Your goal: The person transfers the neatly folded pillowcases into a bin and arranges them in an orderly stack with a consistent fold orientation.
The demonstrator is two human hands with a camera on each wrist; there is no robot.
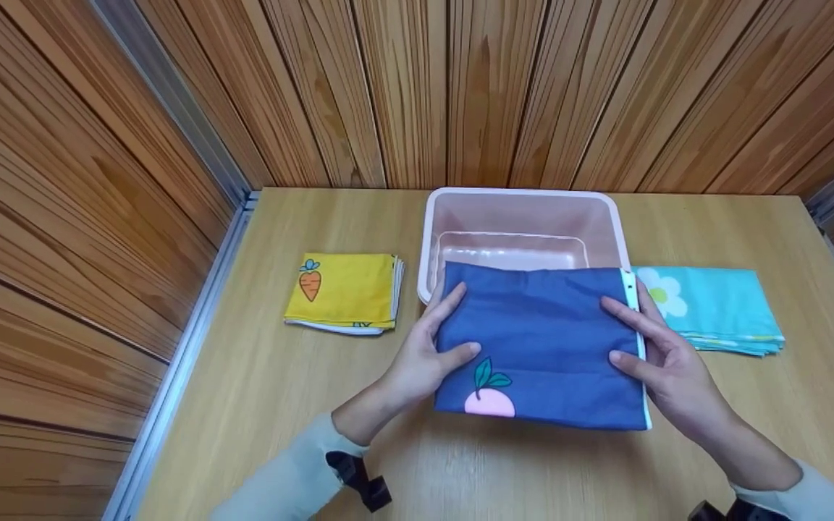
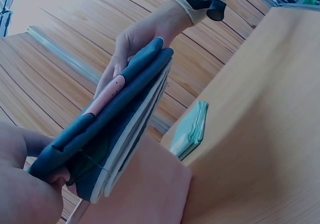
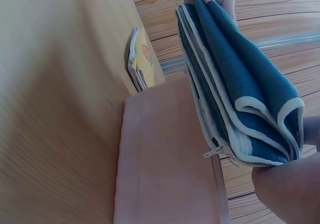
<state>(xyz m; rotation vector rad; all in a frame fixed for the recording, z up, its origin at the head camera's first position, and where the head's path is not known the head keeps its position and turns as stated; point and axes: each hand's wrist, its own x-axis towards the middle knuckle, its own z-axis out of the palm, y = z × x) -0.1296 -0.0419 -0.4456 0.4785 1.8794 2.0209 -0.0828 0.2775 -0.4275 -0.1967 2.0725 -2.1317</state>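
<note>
A folded dark blue cloth cover [image 1: 547, 325], printed with a pink fruit and green leaves, is held up in front of the pink plastic box [image 1: 525, 192]. My left hand [image 1: 428, 354] grips its left edge, thumb on the near face. On the opposite edge, my right hand [image 1: 667, 362] holds it the same way, with thumb and forefinger on the face. Several folded layers with white trim and a zipper pull [image 3: 214, 153] show in the right wrist view. The cover hides the box's front; the visible inside of the box holds nothing.
Left of the box lies a folded yellow cloth [image 1: 348, 289] with a carrot print. To its right is a folded turquoise cloth [image 1: 728, 300] with a white flower. Wooden plank walls [image 1: 417, 94] bound the table [image 1: 258, 405] at the back and sides.
</note>
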